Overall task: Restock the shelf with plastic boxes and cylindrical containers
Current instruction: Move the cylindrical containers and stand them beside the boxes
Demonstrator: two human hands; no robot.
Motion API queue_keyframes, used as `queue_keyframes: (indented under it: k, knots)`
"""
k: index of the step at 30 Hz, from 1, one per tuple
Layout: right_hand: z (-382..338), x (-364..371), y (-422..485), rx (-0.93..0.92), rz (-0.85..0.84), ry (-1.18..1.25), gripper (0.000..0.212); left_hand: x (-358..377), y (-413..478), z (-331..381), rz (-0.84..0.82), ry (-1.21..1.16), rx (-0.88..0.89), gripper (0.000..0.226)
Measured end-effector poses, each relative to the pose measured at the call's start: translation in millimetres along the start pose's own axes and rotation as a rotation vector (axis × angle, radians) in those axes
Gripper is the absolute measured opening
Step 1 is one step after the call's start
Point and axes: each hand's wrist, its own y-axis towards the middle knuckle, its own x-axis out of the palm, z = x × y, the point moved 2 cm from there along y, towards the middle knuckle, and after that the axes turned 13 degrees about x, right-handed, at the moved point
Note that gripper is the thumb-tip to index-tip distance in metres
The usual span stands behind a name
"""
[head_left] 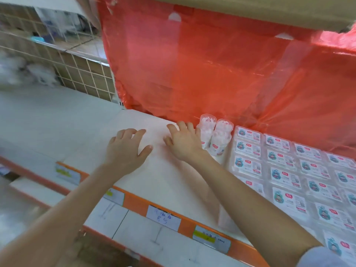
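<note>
Both my hands hover flat over the white shelf (81, 135), fingers spread and holding nothing. My left hand (128, 149) is over the bare middle of the shelf. My right hand (185, 140) lies just left of two clear cylindrical containers (215, 135) of white cotton swabs, its little-finger side against or very near them. Right of the cylinders, flat clear plastic boxes (287, 168) with teal and red labels lie in several neat rows, covering the right part of the shelf.
A red plastic sheet (212, 70) hangs behind the shelf. A wire grid panel (77, 70) stands at the back left. The shelf's orange front edge (134, 204) carries price tags (163, 218). Another white shelf lies below.
</note>
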Motion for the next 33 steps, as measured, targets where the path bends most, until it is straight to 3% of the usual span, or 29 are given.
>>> queue_keyframes:
  k: [8, 15, 20, 33]
  knots:
    - [-107, 19, -5, -0.127, -0.072, 0.042, 0.043, -20, -62, -84, 0.025, -0.028, -0.166, 0.054]
    - [-230, 38, -23, -0.159, -0.062, 0.074, 0.042, -50, -121, -182, 0.028, -0.070, -0.186, 0.064]
    - [-310, 52, -34, -0.162, -0.087, 0.086, 0.041, -66, -155, -254, 0.049, -0.059, -0.163, 0.052]
    - [-443, 81, -32, -0.290, -0.164, 0.089, 0.042, -79, -207, -366, 0.068, -0.053, -0.307, 0.052]
